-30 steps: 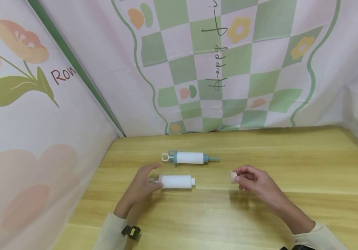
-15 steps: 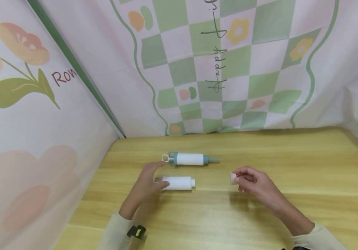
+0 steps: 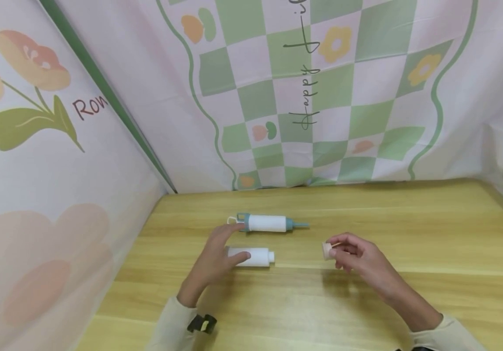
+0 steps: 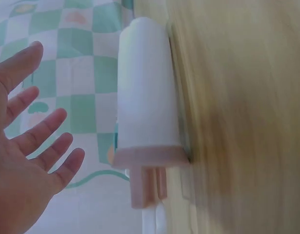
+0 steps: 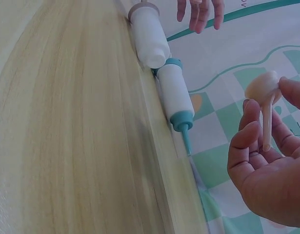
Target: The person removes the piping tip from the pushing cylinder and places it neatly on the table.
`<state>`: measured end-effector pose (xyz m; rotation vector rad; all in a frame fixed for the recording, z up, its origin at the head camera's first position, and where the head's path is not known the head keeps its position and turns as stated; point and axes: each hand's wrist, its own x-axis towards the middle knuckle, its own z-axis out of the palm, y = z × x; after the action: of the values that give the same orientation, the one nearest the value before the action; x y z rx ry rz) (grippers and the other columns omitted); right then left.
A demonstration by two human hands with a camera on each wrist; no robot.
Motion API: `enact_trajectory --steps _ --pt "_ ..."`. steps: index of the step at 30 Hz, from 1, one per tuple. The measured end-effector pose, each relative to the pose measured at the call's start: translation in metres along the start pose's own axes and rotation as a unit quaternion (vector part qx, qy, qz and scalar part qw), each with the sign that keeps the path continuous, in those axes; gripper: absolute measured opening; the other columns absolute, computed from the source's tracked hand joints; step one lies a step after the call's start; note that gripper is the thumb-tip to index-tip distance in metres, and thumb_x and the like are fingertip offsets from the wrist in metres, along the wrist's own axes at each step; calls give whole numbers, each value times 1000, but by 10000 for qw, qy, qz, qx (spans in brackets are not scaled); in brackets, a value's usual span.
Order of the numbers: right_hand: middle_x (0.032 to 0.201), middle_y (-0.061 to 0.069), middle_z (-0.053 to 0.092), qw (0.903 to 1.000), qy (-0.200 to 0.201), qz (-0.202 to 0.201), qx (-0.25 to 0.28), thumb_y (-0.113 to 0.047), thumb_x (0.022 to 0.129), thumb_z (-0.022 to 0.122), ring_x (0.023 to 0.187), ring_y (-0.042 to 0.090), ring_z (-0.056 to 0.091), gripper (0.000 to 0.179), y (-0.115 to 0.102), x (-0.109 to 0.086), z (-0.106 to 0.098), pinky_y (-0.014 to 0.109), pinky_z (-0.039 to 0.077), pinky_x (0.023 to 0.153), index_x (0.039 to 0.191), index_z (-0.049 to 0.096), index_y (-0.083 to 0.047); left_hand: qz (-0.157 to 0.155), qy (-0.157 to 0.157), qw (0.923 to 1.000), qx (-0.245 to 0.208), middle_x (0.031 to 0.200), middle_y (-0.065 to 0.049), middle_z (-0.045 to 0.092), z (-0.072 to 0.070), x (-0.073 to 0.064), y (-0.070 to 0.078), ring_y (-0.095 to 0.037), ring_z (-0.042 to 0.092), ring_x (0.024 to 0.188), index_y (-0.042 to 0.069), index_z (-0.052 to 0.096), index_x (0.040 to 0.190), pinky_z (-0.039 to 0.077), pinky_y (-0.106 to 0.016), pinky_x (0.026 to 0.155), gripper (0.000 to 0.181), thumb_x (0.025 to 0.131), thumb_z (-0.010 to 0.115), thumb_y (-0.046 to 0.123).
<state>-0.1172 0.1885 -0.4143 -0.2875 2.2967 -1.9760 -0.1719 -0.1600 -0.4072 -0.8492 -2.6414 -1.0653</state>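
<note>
My left hand (image 3: 216,256) is held over the near white syringe (image 3: 256,257), fingers spread and bent loosely, gripping nothing. Its thumb overlaps the barrel in the head view. In the left wrist view this syringe shows a pinkish-beige collar (image 4: 150,156) and plunger end; its front tip is a bare white stub (image 3: 271,257). My right hand (image 3: 358,256) pinches a beige nozzle cap (image 5: 263,87) between thumb and fingers, its thin spout (image 5: 267,124) pointing back toward the palm. Behind the near syringe lies a second syringe (image 3: 267,223), white with a teal collar, teal nozzle and white ring handle.
Both syringes lie on a wooden table (image 3: 409,214), pointing right. A green-and-white checked cloth (image 3: 330,97) hangs along the back edge. A flowered cloth (image 3: 58,180) stands at the left.
My left hand has moved right and forward, from the near syringe's plunger end to over its barrel. My right hand stays in place with the nozzle cap.
</note>
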Motion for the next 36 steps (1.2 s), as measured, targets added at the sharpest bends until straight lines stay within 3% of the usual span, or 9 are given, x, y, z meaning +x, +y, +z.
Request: enact_trajectory --steps 4,15,21,31,36 --pt "104 17 65 10000 -4 -11 13 -15 100 62 84 28 63 35 0 0 0 31 53 66 127 54 7 73 8 10000 -18 135 -8 59 4 2 3 -30 46 129 8 59 135 37 -52 108 61 81 84 15" --pt "105 16 68 10000 46 -25 48 -12 99 64 83 26 64 33 1 -1 2 30 53 66 124 55 7 308 121 9995 11 132 -8 61 18 2 13 -27 50 126 10 61 133 40 -48 106 60 78 86 16" --pt "103 14 69 9999 58 -59 129 -11 98 65 83 26 65 32 1 0 4 30 53 66 123 56 8 284 -29 9996 20 133 -5 61 27 7 21 -23 50 126 12 61 134 39 -44 107 61 79 86 19" --pt "107 17 67 9999 66 8 149 -11 98 65 91 25 66 32 4 -1 5 34 57 74 123 57 7 99 52 9989 -461 132 -5 62 32 12 28 -23 55 123 9 61 133 46 -41 102 58 80 84 15" --pt "109 18 67 9998 19 45 190 -12 98 65 92 26 66 33 4 -1 6 34 57 75 123 56 7 -3 56 9947 -1030 129 -4 64 40 12 30 -20 57 119 7 61 131 51 -39 95 54 82 82 10"
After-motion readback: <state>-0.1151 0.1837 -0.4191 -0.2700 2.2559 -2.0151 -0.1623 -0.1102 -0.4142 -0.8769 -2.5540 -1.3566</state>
